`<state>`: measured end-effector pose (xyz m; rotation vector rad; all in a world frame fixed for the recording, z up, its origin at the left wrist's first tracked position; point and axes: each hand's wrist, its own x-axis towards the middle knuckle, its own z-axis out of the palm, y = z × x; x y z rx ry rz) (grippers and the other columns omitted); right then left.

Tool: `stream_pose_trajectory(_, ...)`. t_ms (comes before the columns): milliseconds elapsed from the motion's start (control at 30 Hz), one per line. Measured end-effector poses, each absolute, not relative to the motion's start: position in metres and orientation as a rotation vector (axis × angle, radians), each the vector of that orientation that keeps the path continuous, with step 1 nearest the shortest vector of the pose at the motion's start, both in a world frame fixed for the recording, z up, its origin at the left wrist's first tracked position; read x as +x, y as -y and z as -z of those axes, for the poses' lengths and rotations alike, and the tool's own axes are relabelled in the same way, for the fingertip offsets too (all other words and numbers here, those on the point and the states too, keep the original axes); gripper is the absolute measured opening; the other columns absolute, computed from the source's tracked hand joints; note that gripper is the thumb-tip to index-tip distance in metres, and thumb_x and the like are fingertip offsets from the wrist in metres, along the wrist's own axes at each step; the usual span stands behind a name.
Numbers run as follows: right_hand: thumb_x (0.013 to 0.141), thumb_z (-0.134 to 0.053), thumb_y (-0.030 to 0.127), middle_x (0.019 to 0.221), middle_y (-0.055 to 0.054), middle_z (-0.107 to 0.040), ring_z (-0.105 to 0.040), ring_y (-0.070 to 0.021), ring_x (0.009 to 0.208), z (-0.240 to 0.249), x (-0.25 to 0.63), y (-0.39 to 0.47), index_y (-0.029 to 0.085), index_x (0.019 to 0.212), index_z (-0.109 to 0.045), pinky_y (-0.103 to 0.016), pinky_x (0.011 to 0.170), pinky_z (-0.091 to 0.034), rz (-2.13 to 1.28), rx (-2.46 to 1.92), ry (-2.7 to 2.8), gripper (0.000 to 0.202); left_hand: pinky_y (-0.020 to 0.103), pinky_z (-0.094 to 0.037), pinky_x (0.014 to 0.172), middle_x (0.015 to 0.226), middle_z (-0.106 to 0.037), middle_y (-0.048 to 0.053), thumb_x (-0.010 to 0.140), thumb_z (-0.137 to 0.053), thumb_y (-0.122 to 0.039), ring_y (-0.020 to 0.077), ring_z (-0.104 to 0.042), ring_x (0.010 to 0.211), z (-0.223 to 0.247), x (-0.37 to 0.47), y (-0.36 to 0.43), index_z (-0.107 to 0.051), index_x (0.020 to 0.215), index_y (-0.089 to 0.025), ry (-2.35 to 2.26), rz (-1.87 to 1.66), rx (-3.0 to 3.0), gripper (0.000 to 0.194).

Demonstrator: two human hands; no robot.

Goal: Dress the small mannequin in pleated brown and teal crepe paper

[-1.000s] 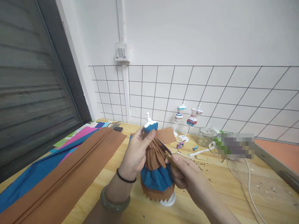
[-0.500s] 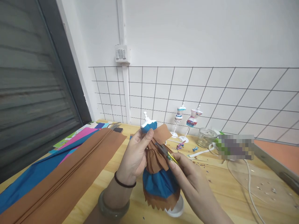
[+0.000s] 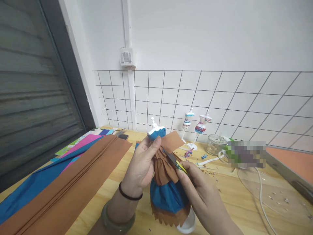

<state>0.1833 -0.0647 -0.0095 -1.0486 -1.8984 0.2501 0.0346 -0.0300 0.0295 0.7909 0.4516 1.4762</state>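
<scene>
A small white dress form [image 3: 156,128] wears a blue and brown paper dress [image 3: 168,197] with a zigzag hem. My left hand [image 3: 144,158] grips it at the upper body, thumb on the front of the bodice. Small scissors [image 3: 176,162] with yellow and green handles are in my right hand [image 3: 199,186], and their blades lie against the brown pleats. A brown paper flap [image 3: 173,142] sticks out to the right above the blades. Part of the form's white round base [image 3: 187,223] shows below the skirt.
Long brown [image 3: 80,178] and blue [image 3: 31,186] paper sheets cover the table's left side. Two decorated mini forms [image 3: 201,125] stand at the back, near a glass jar [image 3: 216,144], paper scraps [image 3: 188,152] and a white cable [image 3: 261,192]. A wire grid [image 3: 165,87] lines the wall.
The scissor blades look closer together. The brown flap has shifted slightly right, and the skirt and base have swung a little down and right.
</scene>
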Motion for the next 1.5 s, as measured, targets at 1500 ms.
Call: stream_pose_trajectory(1500, 0.094, -0.040, 0.029, 0.072, -0.001, -0.067, -0.065, -0.0151, 0.061, 0.0064, 0.1865, 0.0693, 0.021, 0.093, -0.054, -0.023, 0.053, -0.049, -0.137, -1.049, 1.906, 0.016, 0.036, -0.045, 0.097, 0.110, -0.069, 0.007, 0.077, -0.070, -0.027, 0.0234, -0.061, 0.108, -0.0277, 0.0415, 0.0359, -0.064, 0.109, -0.019, -0.433, -1.458, 0.810, 0.034)
